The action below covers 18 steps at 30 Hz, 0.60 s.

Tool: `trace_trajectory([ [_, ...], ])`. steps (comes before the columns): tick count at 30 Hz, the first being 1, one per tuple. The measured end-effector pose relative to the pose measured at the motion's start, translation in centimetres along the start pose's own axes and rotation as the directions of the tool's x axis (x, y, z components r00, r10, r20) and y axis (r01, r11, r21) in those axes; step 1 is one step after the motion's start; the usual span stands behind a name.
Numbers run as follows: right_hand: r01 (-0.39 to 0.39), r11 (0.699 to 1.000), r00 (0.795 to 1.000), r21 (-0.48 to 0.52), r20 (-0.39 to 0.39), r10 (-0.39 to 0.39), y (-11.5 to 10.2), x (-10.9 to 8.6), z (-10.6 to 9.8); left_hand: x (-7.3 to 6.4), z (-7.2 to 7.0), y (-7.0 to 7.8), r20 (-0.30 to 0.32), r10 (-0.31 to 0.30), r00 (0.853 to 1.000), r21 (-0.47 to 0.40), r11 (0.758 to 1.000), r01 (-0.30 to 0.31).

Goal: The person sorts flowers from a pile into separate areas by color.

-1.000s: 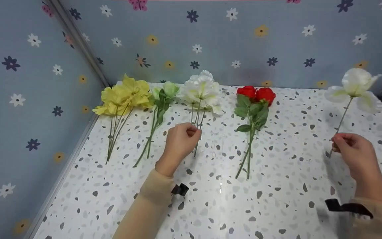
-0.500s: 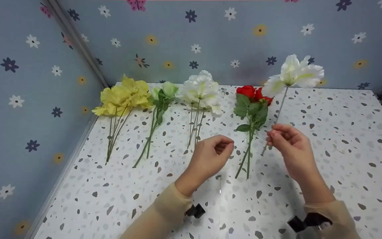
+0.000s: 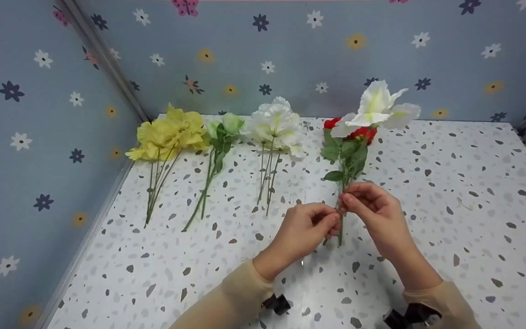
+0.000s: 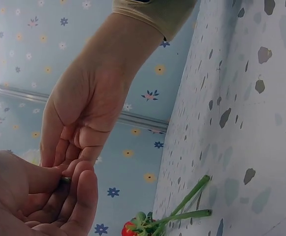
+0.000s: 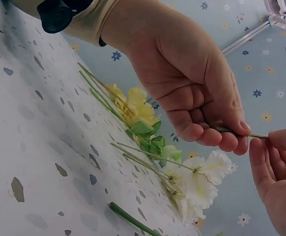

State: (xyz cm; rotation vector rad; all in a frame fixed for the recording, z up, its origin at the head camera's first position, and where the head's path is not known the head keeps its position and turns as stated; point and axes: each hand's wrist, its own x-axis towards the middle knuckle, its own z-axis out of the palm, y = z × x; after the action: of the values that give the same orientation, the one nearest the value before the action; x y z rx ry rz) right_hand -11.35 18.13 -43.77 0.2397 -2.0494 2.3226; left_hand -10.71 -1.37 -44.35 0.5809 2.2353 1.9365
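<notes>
Both hands pinch the thin stem of one artificial white flower, held above the table. My right hand grips the stem between thumb and fingers. Just below it, my left hand pinches the lower end; the stem spans the small space between the hands in the right wrist view. The raised bloom partly hides two red roses, which lie on the table with green leaves. Their stem ends appear below the hands in the left wrist view.
Further left on the speckled white table lie yellow flowers, pale green roses and more white flowers. Blue flower-patterned panels stand at the back and left.
My right hand has brought the white flower leftward from the far right to over the red roses. My left hand has left the white bunch, moved right and taken hold of the flower's stem.
</notes>
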Motion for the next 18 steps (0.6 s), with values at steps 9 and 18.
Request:
trace_trajectory([
  [9,0.06,0.998,0.995,0.011,-0.081,-0.059,-0.6,0.25,-0.54,-0.1,0.04,0.17,0.059,-0.04,0.997,-0.008,0.999,0.041],
  [18,0.052,0.998,0.996,-0.036,-0.066,-0.054,-0.59,0.14,-0.51,-0.03,-0.21,0.21,0.056,-0.05,0.997,0.002,0.999,0.05],
])
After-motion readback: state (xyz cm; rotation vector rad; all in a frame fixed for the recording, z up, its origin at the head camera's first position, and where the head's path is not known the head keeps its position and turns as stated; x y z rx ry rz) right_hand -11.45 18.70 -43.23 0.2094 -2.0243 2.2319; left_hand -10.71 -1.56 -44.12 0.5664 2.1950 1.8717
